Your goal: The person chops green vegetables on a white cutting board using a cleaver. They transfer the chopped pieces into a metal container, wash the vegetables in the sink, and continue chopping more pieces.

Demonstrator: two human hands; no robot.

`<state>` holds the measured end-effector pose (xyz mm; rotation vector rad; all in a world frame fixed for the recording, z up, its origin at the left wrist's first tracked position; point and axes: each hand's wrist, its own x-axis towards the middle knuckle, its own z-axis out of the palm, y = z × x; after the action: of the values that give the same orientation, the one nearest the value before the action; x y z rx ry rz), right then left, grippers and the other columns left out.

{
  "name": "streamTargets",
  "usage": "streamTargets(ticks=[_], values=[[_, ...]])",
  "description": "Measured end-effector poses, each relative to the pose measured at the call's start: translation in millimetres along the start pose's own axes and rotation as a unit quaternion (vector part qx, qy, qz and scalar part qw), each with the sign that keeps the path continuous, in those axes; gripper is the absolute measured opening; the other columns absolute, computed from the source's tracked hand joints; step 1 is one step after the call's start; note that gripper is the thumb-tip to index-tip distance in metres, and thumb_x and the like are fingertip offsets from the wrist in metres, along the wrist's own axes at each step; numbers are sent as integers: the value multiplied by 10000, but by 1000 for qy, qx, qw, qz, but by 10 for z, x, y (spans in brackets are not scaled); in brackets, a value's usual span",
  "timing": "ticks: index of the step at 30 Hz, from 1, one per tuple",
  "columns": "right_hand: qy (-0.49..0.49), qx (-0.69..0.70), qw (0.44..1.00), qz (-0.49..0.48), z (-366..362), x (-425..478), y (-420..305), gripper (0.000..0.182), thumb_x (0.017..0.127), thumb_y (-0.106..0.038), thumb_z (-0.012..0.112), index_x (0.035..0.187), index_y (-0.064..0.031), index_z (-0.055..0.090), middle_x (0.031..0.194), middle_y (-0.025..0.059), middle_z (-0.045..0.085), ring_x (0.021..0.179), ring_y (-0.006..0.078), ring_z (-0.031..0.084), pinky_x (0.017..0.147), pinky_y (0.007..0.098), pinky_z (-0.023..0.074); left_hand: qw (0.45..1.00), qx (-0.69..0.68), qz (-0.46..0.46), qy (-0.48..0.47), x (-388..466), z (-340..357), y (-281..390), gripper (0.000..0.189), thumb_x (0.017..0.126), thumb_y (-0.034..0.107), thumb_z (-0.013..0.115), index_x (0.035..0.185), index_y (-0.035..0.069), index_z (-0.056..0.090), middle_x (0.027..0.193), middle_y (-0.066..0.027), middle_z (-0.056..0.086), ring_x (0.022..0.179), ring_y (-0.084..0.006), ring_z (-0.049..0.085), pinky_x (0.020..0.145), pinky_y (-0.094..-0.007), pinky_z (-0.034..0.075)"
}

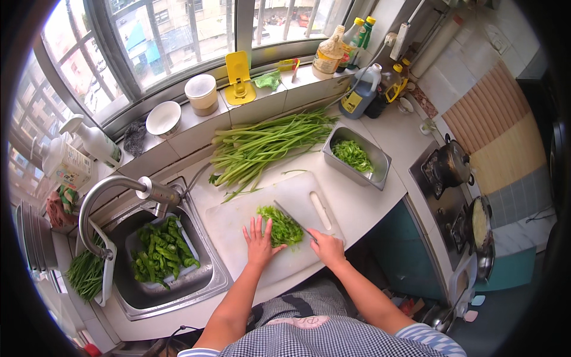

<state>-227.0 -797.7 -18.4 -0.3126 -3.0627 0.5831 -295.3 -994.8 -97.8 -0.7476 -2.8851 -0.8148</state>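
A pile of chopped green stalks (283,228) lies on the white plastic cutting board (241,259). My left hand (261,243) rests with fingers spread at the pile's left edge, gripping nothing. On the pile's right side is a kitchen knife (292,217), its handle in my right hand (326,247). The knife points up and to the left. Long green stalks (267,145) lie in a heap behind the board. Right of them, a rectangular metal container (379,167) holds more chopped greens (352,155).
A steel sink (205,283) at the left holds green peppers (165,254) in a tray under a curved faucet (96,196). Bottles (360,91) stand at the back right. A gas stove (439,214) with a pot (451,164) is at the right; a bowl (163,119) sits on the ledge.
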Motion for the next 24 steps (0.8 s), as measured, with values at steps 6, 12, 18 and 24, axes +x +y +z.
streamTargets(ticks=[6,12,18,24], values=[[-83,533,780,317,170,-467,418,300,876,-165,477,1159,-85,417,624,36,509,516,126,516,474,256,451,999,-5,36,-14,138,-33,14,949,547,602,667,1335,250,272,1408,-135,133,1297,-379,89,963,-644,82],[-86,674,629,378,473,-873,270,192,876,-154,479,1036,-95,390,690,52,512,572,159,537,545,295,488,998,-46,40,-10,289,-16,115,855,551,641,637,1288,296,373,1410,-130,151,1286,-406,107,958,-646,105],[-148,663,670,300,713,-403,-259,142,883,-128,450,1010,-81,406,675,30,479,534,102,472,495,233,433,990,-126,63,26,249,62,338,548,604,431,708,1074,182,576,1299,-147,331,1220,-423,244,965,-571,233],[-221,681,642,275,596,-263,-194,127,878,-103,431,998,-85,395,623,15,437,500,102,432,460,232,378,983,-148,0,104,248,14,496,374,589,180,716,933,98,595,1182,-146,420,1161,-429,313,946,-513,312]])
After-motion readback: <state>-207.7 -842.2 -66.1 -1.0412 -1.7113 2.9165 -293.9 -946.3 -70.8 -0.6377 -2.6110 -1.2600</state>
